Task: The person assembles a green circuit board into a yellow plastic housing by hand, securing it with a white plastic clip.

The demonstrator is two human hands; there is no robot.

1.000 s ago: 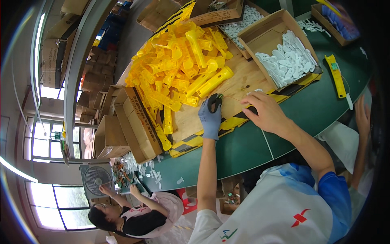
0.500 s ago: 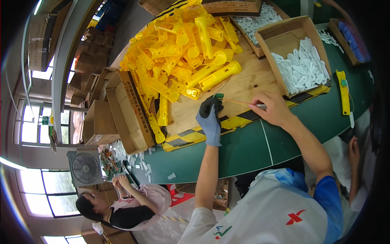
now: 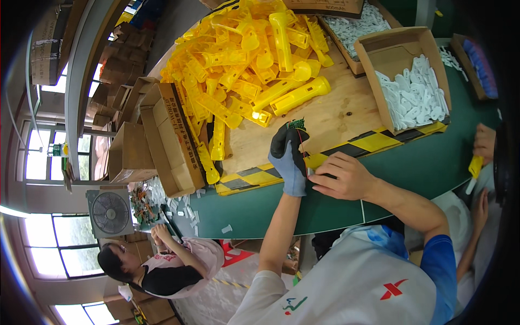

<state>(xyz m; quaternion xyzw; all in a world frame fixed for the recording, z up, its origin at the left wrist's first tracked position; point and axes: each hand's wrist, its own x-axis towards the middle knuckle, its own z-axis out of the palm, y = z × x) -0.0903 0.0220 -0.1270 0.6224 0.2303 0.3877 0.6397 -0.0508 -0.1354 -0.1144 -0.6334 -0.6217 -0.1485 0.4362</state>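
My left hand [image 3: 290, 157], in a grey glove with black fingers, pinches a small green circuit board [image 3: 296, 124] above the front of the wooden board. Thin reddish wires [image 3: 303, 146] hang from the circuit board along the gloved palm. My bare right hand [image 3: 344, 176] is close beside the left wrist, its fingertips closed at the wires' lower end. A small whitish piece [image 3: 310, 171] shows at those fingertips; its kind is too small to make out. Beyond my hands lies a big heap of yellow plastic housings [image 3: 244, 59], the nearest one [image 3: 300, 96] just past the circuit board.
A carton of white plastic parts [image 3: 414, 92] stands at right, with another carton [image 3: 355, 30] behind. An open box [image 3: 173, 146] sits left of the heap. Striped tape [image 3: 374, 142] edges the wooden board. At right, another person's hand [image 3: 485, 143] holds a yellow housing [image 3: 474, 167].
My right hand has come left and down to beside my left hand, and the stretched wires now hang down. The yellow housing at the table's right has been picked up by another person.
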